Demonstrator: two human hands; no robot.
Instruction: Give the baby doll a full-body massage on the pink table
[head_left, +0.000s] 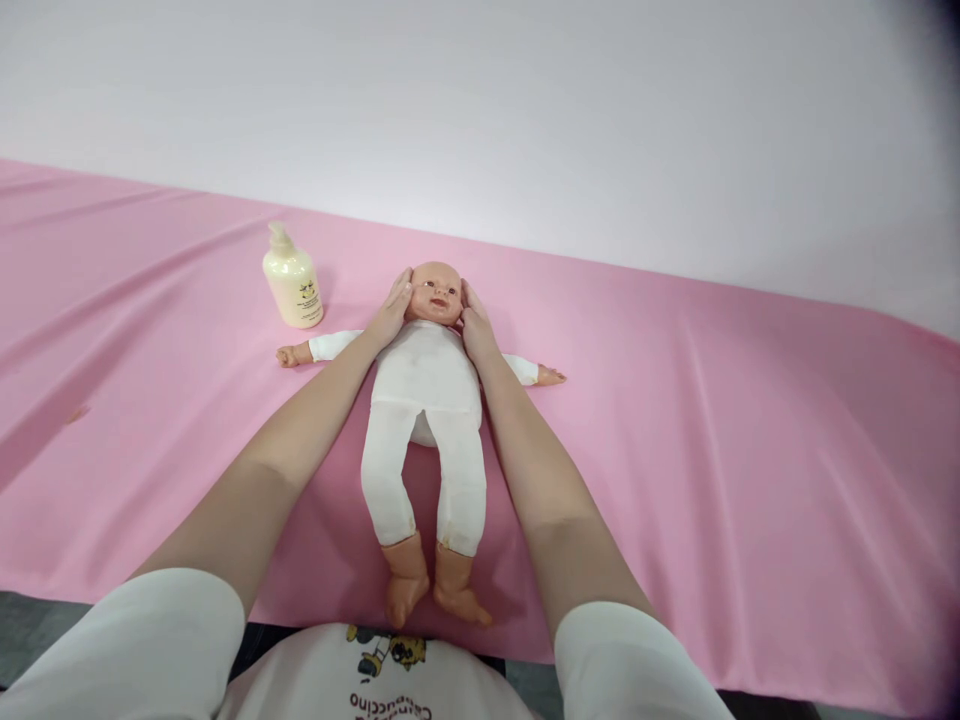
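A baby doll [427,370] with a white cloth body lies on its back, its head toward the far side and its bare feet toward me. My left hand [391,308] rests along the left side of the doll's head, fingers stretched out and close together. Against the right side of the head lies my right hand [477,320], also with extended fingers. The head sits between both palms. The doll's arms spread out to either side beneath my wrists.
A pale yellow pump bottle [292,280] stands upright to the left of the doll's head. Pink cloth [645,420] with soft folds covers the table. Behind it rises a plain white wall [480,120].
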